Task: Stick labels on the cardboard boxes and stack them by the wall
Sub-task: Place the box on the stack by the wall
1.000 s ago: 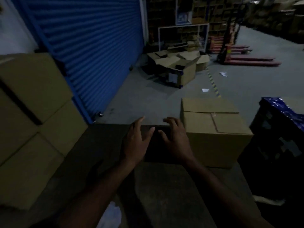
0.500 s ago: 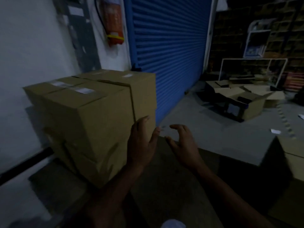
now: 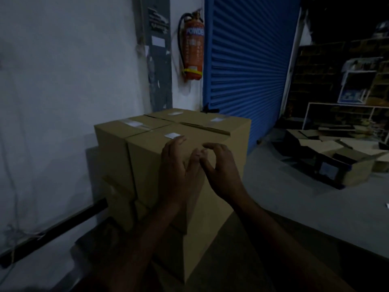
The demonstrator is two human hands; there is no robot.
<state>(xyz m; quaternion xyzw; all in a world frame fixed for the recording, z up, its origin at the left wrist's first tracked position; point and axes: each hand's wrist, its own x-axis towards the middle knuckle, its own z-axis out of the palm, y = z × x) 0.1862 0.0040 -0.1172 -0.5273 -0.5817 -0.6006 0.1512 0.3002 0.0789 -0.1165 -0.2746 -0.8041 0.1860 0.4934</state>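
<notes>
A stack of cardboard boxes stands against the white wall, next to the blue roller shutter. Each top box carries a small white label; the nearest label lies just beyond my fingers, and another label sits on the far right box. My left hand hovers over the near corner of the stack, its fingers relaxed. My right hand is beside it with loosely curled fingers, and its fingertips meet those of the left hand. I see nothing held in either hand.
A red fire extinguisher hangs on the wall beside the blue shutter. Open, flattened cartons lie on the grey floor at the right, with a white frame and dark shelves behind. A black bar runs along the wall's foot.
My view has swung left from the open floor to the stack by the wall and moved closer. Both hands have risen in front of the stack, and their fingertips have come together.
</notes>
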